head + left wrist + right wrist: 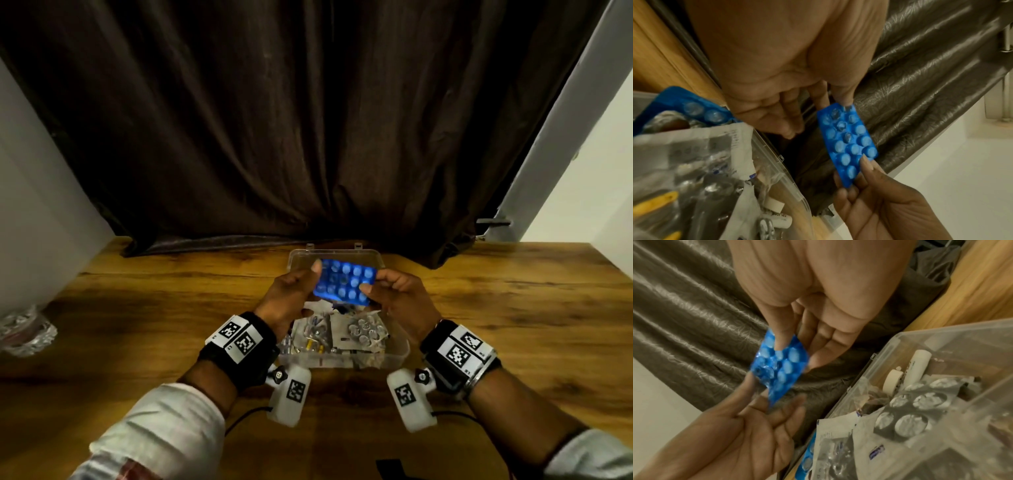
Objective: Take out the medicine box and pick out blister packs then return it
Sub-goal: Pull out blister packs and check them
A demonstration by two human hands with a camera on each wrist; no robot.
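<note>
From above, both hands have a blue blister pack point(345, 281) up over the open medicine box point(399, 346), which sits near the table's point(137, 308) back edge: left hand point(291, 301) pinching one end, right hand point(394, 298) the other. Left wrist cam: thumb and fingers point(865, 164) clamp the pack's corner, second blue pack point(694, 107) in the box. Right wrist cam's blurry, same pinch.
</note>
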